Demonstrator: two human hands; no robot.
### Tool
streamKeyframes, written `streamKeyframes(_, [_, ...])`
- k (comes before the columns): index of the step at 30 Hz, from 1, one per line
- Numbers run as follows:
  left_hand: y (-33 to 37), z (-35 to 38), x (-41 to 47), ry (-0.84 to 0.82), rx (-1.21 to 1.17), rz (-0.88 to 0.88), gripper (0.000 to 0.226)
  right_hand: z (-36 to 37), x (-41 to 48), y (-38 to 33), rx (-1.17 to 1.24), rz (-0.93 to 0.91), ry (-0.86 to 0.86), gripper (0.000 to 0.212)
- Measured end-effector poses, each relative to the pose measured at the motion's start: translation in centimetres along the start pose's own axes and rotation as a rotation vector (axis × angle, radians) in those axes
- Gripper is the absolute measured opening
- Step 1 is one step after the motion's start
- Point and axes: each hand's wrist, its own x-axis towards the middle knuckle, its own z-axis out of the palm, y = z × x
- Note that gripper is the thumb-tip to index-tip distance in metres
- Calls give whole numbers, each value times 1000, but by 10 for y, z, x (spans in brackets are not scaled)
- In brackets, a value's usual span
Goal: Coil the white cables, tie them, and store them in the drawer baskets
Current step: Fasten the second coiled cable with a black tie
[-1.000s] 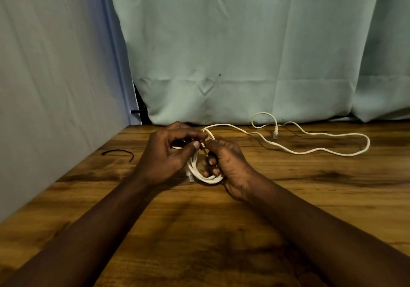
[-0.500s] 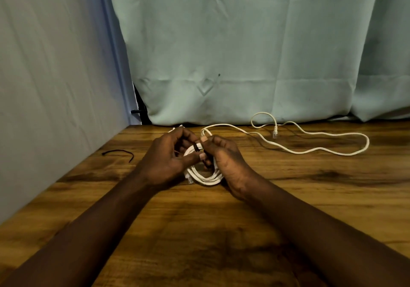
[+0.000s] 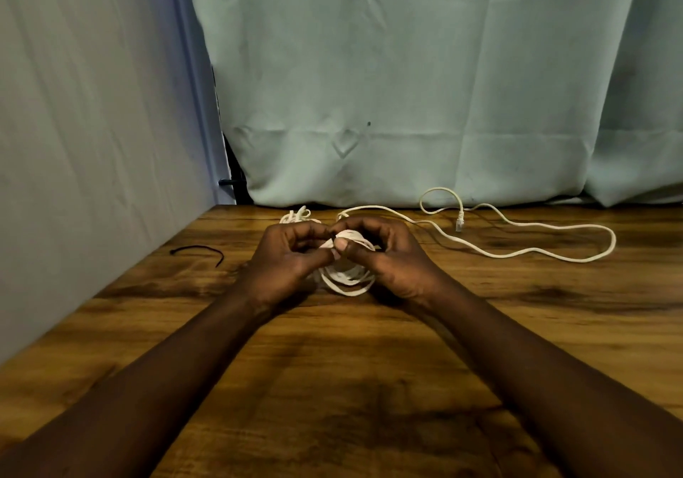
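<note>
Nearest, a brown wooden table [image 3: 332, 385] stretches under both forearms. Just beyond, the left hand [image 3: 284, 263] and right hand [image 3: 391, 259] curl round a small coil of white cable [image 3: 345, 278], thumbs and fingertips pinched together at its top. A loose white cable [image 3: 517, 252] with a plug snakes right of the coil; a short black tie [image 3: 199, 252] lies to its left. A pale green curtain [image 3: 406, 89] hangs behind.

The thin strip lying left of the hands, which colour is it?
Black. The strip shows best in the head view, on the wooden table.
</note>
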Motion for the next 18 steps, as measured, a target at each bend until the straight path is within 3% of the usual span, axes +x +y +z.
streamKeyframes(6, [-3, 5, 3, 182, -161, -41, 13, -9, 0, -1, 186, 68, -34, 25])
streamKeyframes(10, [-2, 6, 4, 243, -273, -100, 28, -12, 1, 4, 288, 151, -90, 29])
streamKeyframes(12, [-1, 6, 4, 251, -296, -87, 22, -14, 2, 5, 337, 181, -90, 31])
streamKeyframes(14, [-3, 8, 2, 249, -212, -3, 12, -14, 2, 5, 373, 188, -90, 29])
streamKeyframes(18, [-1, 0, 6, 154, 237, 324, 11, -12, 2, 6, 415, 167, -65, 24])
